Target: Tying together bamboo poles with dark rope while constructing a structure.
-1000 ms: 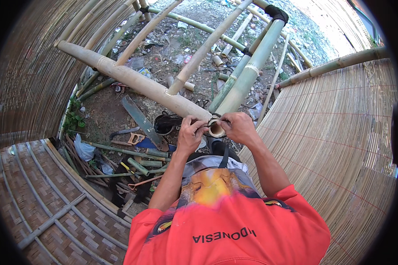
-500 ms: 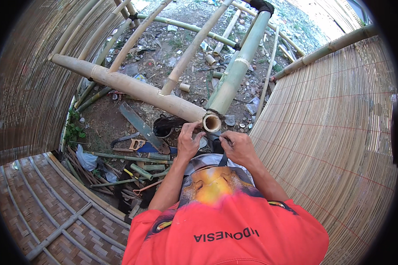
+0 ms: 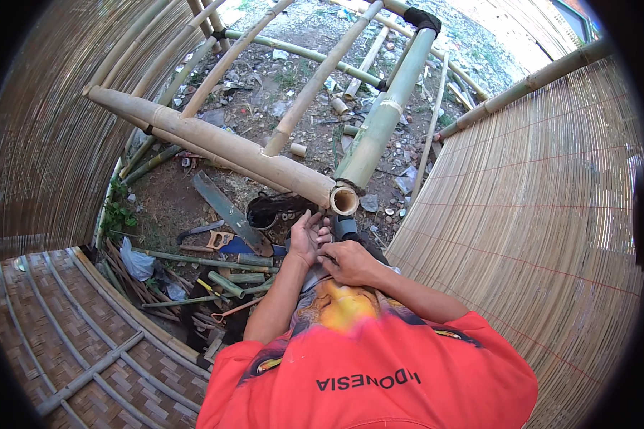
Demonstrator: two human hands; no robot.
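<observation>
Bamboo pole (image 3: 222, 146) end hollow; left hand (image 3: 306, 239) spread, right hand (image 3: 350, 263) curled, touching together below.

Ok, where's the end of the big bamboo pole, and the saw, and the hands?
bamboo pole (image 3: 344, 201), head view, on its cut open end.
saw (image 3: 218, 239), head view, on its orange handle.
left hand (image 3: 307, 238), head view, on its back.
right hand (image 3: 350, 262), head view, on its back.

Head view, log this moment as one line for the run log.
left hand: open, below bamboo pole end | right hand: fingers curled beside left, contents unclear | ground: hand saw, bamboo offcuts
</observation>
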